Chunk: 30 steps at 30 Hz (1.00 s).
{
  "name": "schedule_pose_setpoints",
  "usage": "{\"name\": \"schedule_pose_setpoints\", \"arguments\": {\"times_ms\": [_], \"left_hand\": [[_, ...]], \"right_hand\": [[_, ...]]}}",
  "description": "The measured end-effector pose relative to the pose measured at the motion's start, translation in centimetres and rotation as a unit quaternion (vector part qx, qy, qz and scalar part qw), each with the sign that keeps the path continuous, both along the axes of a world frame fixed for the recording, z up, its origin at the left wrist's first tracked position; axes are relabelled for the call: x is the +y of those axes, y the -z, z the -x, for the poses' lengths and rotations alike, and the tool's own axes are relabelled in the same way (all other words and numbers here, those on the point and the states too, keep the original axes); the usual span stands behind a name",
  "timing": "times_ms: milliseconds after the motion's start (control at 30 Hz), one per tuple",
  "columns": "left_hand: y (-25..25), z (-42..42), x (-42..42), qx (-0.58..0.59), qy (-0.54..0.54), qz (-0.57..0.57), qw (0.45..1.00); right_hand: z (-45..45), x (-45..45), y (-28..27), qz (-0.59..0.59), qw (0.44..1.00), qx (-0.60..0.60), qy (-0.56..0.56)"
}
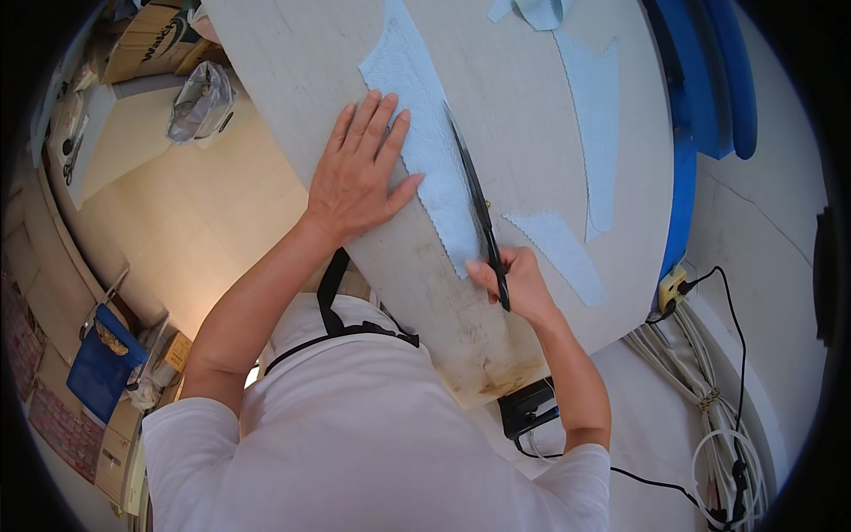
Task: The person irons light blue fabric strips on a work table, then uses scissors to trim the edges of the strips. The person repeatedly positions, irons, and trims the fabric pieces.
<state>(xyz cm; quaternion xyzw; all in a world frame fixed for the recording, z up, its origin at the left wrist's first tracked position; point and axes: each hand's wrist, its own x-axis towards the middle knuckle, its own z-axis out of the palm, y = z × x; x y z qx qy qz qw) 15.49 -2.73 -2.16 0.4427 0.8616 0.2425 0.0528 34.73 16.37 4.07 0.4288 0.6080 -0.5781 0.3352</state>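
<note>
A long piece of light blue fabric (pixel 425 133) lies flat on the pale cloth-covered table (pixel 532 120). My left hand (pixel 362 159) rests palm down at its left edge, fingers slightly spread, the fingertips on the fabric. My right hand (pixel 515 279) grips the handles of black fabric shears (pixel 475 186), whose long blades point up along the fabric's right edge. The thumb of that hand is beside the fabric's lower tip. Whether the blades are parted is hard to tell.
Right of the shears lie a small curved blue piece (pixel 562 256) and a longer one (pixel 595 133), with crumpled blue fabric (pixel 540 10) above. A blue metal frame (pixel 685 199) borders the table's right side, near a yellow power socket (pixel 670 290). A lined waste bin (pixel 203 103) stands at left.
</note>
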Motion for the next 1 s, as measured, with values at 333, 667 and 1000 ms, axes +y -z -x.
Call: {"name": "schedule_pose_setpoints", "arguments": {"times_ms": [333,667,1000], "left_hand": [[-0.1,0.1,0.0,-0.007,0.001,-0.004,1.0],[-0.1,0.1,0.0,-0.009,0.0,0.002,1.0],[-0.2,0.1,-0.1,-0.028,0.002,-0.007,1.0]], "right_hand": [[0.8,-0.2,0.5,-0.013,1.0,0.011,-0.006],[3.0,0.0,-0.5,-0.015,1.0,0.004,-0.009],[3.2,-0.3,0.1,-0.039,0.999,0.009,-0.018]]}}
